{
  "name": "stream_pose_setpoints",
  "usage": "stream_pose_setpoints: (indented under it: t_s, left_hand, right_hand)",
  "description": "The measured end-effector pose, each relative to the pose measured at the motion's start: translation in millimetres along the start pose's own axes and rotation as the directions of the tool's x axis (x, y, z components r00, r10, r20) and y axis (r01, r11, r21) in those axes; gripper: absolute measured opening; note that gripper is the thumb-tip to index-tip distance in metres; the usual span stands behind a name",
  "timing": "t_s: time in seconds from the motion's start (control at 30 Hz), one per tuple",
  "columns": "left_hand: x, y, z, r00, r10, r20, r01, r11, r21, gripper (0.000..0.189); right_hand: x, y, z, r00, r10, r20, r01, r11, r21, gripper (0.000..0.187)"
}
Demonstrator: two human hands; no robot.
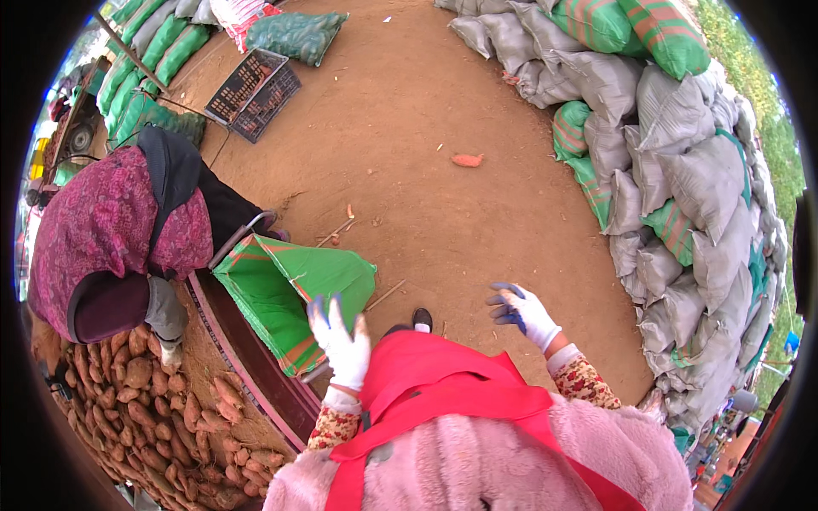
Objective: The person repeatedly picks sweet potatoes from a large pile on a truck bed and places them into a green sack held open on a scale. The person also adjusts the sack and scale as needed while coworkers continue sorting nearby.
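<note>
My left hand (pixel 340 345), in a white glove with blue fingertips, is spread beside the near edge of a green woven sack (pixel 332 265) with orange stripes. Nothing shows in its grasp; whether the fingertips touch the fabric I cannot tell. The sack's mouth gapes toward the left, hung on a metal frame (pixel 241 237) at the side of a dark red trailer bed. Out to the right, my right hand (pixel 525 314), gloved the same way, hovers over bare soil with fingers apart and holds nothing. Sweet potatoes (pixel 144 421) lie heaped on the bed at lower left.
A person in a purple patterned top (pixel 121 217) bends over the heap at left. Filled grey sacks (pixel 677 128) are stacked high on the right. A black plastic crate (pixel 252 92) and a full green mesh sack (pixel 297 35) rest at upper left. One sweet potato (pixel 467 160) lies on the ground.
</note>
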State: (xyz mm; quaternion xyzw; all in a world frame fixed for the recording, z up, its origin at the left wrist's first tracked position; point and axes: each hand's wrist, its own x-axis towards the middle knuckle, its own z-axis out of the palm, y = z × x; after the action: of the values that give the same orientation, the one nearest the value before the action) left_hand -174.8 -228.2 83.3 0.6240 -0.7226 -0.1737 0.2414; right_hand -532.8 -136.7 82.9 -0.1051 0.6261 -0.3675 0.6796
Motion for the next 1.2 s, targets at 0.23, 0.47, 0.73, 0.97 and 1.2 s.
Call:
stream_pose_setpoints:
  t_s: [0.23, 0.47, 0.73, 0.97, 1.2]
  left_hand:
    - [48.4, 33.2, 72.8, 0.991, -0.063, 0.115, 0.074, 0.993, -0.092, 0.062]
    - [152.8, 53.9, 169.9, 0.976, -0.17, 0.133, 0.184, 0.978, -0.101, 0.05]
    - [206.4, 106.3, 279.4, 0.931, -0.272, 0.246, 0.292, 0.955, -0.05, 0.048]
    - [181.0, 150.1, 352.6, 0.824, -0.527, 0.209, 0.528, 0.847, 0.053, 0.048]
    - [159.9, 176.3, 372.4, 0.636, -0.737, 0.227, 0.719, 0.673, 0.171, 0.045]
  right_hand:
    - [85.0, -52.6, -36.5, 0.996, 0.093, 0.011, -0.09, 0.986, -0.14, 0.044]
    - [237.2, -142.8, -133.6, 0.978, 0.09, -0.187, -0.154, 0.919, -0.364, 0.038]
    - [410.2, -190.4, -244.4, 0.921, 0.063, -0.384, -0.311, 0.713, -0.629, 0.032]
    - [617.6, -168.7, -268.7, 0.978, 0.013, -0.208, -0.209, 0.067, -0.976, 0.054]
    - [785.1, -87.3, -265.8, 0.998, 0.0, -0.058, -0.054, -0.373, -0.926, 0.086]
